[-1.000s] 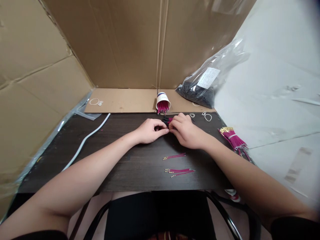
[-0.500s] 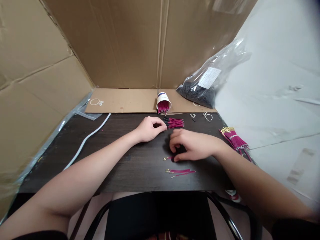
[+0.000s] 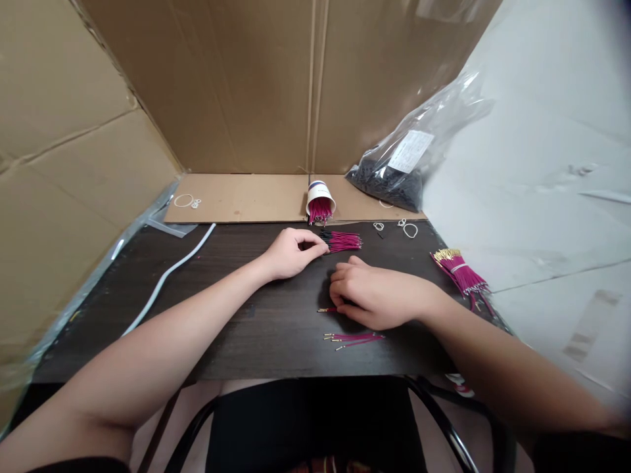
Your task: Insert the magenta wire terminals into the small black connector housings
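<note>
My left hand (image 3: 298, 253) rests on the dark table, thumb and forefinger pinched together at the black ends of a pile of magenta wires (image 3: 345, 240). What the pinch holds, if anything, is too small to make out. My right hand (image 3: 372, 292) is to the right and nearer me, its fingers curled closed over a magenta wire with a gold terminal (image 3: 325, 310); its tip sticks out to the left and the rest is hidden under the hand. Closer to the front edge lie several loose magenta wires (image 3: 357, 338) with gold terminals on their left ends.
At the back, a paper cup (image 3: 320, 192) lies tipped with magenta wires in it. Behind on the right leans a clear bag of black pieces (image 3: 394, 182). A banded wire bundle (image 3: 462, 270) lies at the right edge. Rubber bands (image 3: 410, 230) and a pale tube (image 3: 170, 272) are on the table.
The right hand has shifted slightly left and its thumb and fingers have closed over the wire. My left hand stays at the pile's black ends.
</note>
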Demonstrator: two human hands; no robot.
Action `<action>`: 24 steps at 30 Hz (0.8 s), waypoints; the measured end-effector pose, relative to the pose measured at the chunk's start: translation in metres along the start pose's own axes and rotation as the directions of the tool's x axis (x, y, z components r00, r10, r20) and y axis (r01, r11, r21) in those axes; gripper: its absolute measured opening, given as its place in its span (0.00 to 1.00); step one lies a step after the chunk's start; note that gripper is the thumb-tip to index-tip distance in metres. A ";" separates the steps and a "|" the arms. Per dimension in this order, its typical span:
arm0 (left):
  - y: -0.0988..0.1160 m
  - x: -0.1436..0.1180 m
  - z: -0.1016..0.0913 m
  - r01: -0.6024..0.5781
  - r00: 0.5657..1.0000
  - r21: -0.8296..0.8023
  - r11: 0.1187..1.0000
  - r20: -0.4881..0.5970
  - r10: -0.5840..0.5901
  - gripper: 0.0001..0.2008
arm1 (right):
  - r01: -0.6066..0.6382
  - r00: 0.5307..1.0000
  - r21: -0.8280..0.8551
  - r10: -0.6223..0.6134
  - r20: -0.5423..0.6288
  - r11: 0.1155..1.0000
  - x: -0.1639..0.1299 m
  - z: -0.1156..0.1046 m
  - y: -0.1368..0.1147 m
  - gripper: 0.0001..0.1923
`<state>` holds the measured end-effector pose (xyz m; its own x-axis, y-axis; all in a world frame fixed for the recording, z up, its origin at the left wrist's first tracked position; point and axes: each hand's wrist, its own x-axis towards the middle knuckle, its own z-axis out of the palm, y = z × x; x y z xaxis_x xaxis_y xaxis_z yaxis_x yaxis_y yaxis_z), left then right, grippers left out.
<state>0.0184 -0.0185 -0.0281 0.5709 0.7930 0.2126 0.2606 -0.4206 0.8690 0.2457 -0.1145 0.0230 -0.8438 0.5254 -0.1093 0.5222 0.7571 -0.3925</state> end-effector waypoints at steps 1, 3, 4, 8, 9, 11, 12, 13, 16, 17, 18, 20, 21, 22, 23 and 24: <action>0.000 0.000 0.000 -0.010 1.000 -0.001 1.000 0.001 0.010 0.12 | 0.005 1.000 -0.010 -0.005 -0.010 1.000 0.000 0.000 0.000 0.09; 0.001 0.000 0.000 -0.036 0.999 -0.006 0.999 -0.005 0.036 0.12 | 0.011 1.000 -0.011 -0.011 -0.026 1.000 0.001 0.000 0.000 0.09; 0.001 0.000 0.000 -0.048 0.999 -0.010 0.999 -0.010 0.048 0.12 | 0.008 0.999 -0.002 -0.008 -0.033 1.000 0.002 0.000 0.000 0.08; 0.003 0.000 -0.001 -0.057 0.998 -0.031 0.998 -0.037 0.056 0.11 | -0.023 0.997 0.031 0.025 -0.066 0.999 0.004 0.000 0.002 0.08; 0.003 0.000 -0.001 -0.052 0.998 -0.038 0.998 -0.046 0.050 0.11 | -0.026 0.997 0.033 0.028 -0.069 0.999 0.005 0.001 0.002 0.08; 0.004 0.000 -0.002 -0.034 0.998 -0.054 0.998 -0.062 0.031 0.12 | -0.022 0.997 0.019 0.024 -0.069 1.000 0.005 0.002 0.002 0.07; 0.004 0.000 -0.002 -0.021 0.998 -0.063 0.998 -0.068 0.016 0.12 | -0.017 0.997 -0.001 0.017 -0.071 1.000 0.006 0.002 0.001 0.08; 0.005 0.000 -0.002 -0.006 0.997 -0.073 0.997 -0.073 0.000 0.12 | -0.010 0.997 -0.034 0.008 -0.075 0.999 0.006 0.003 0.000 0.08; 0.005 0.001 -0.001 0.030 0.995 -0.082 0.996 -0.089 -0.037 0.12 | -0.006 0.995 -0.184 -0.013 -0.102 0.983 0.009 0.005 -0.004 0.10; 0.005 0.001 -0.001 0.035 0.995 -0.080 0.996 -0.095 -0.043 0.11 | -0.010 0.994 -0.232 -0.016 -0.109 0.973 0.010 0.005 -0.006 0.11; 0.005 0.001 0.000 0.038 0.994 -0.076 0.996 -0.098 -0.046 0.11 | -0.014 0.993 -0.273 -0.018 -0.113 0.962 0.011 0.006 -0.007 0.11; 0.005 0.001 0.000 0.041 0.994 -0.065 0.997 -0.097 -0.047 0.11 | -0.015 0.993 -0.326 -0.024 -0.114 0.945 0.013 0.008 -0.009 0.11; 0.004 0.001 0.000 0.041 0.995 -0.062 0.997 -0.093 -0.047 0.11 | -0.012 0.993 -0.340 -0.028 -0.112 0.940 0.014 0.009 -0.009 0.11; 0.004 0.001 0.001 0.041 0.995 -0.060 0.997 -0.088 -0.046 0.11 | -0.009 0.993 -0.346 -0.032 -0.114 0.938 0.014 0.009 -0.009 0.11; 0.003 0.001 0.001 0.039 0.996 -0.058 0.998 -0.084 -0.044 0.11 | -0.007 0.992 -0.340 -0.037 -0.122 0.940 0.014 0.009 -0.007 0.11; 0.003 0.001 0.001 0.036 0.996 -0.058 0.998 -0.082 -0.041 0.11 | -0.004 0.990 -0.322 -0.043 -0.138 0.947 0.014 0.009 -0.006 0.11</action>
<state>0.0202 -0.0187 -0.0258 0.4938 0.8431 0.2129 0.2358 -0.3655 0.9004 0.2300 -0.1149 0.0155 -0.8402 0.5412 0.0346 0.5376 0.8396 -0.0775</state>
